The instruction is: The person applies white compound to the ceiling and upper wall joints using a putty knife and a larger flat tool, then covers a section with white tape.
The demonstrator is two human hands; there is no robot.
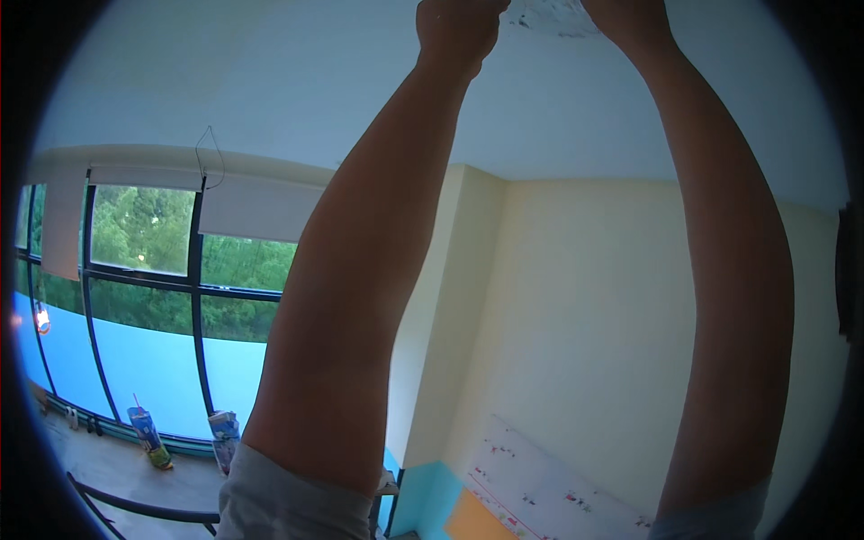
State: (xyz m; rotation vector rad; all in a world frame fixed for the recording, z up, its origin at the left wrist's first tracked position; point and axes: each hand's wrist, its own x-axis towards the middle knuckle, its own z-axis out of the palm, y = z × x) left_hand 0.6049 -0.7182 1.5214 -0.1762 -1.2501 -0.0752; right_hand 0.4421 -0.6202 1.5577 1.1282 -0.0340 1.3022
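Though cropped above, flanking perhaps a lamp (553, 18) with left hand (457, 29) and right hand (632, 23); cannot tell grip or long axis.

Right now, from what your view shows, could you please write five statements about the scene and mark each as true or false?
1. The left hand and right hand are both at the top edge of the picture. True.
2. The window is on the right side. False: it is on the left.
3. A pale thing with dark marks shows between the hands. True.
4. The left sleeve reaches the wrist. False: it ends low on the left arm, and the forearm is bare.
5. Green trees show through the glass. True.
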